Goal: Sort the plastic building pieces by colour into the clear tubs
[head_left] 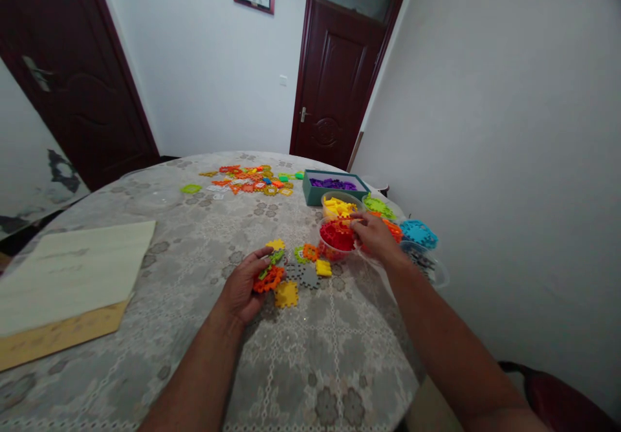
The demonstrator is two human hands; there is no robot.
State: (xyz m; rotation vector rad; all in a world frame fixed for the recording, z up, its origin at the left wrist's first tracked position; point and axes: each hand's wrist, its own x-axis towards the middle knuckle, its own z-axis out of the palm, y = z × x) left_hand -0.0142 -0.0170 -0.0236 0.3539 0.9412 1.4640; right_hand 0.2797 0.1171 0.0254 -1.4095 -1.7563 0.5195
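My left hand [241, 288] is closed around a few toothed plastic building pieces, an orange one [268, 280] and a green one [275, 258]. Over a clear tub of red pieces [336, 239], my right hand [377, 237] pinches an orange toothed piece [343, 225]; its far fingers are partly hidden. Between my hands lie grey pieces [308, 277], a flat yellow square piece [286, 295], another yellow piece [323, 268] and an orange ring-like piece [311, 252].
Behind the red tub stand a tub of yellow pieces [338, 207] and a green box [313, 194] holding purple pieces. Blue pieces [418, 233] fill a tub at right. Mixed pieces [250, 180] spread across the table's far side. A paper sheet [82, 270] lies at left.
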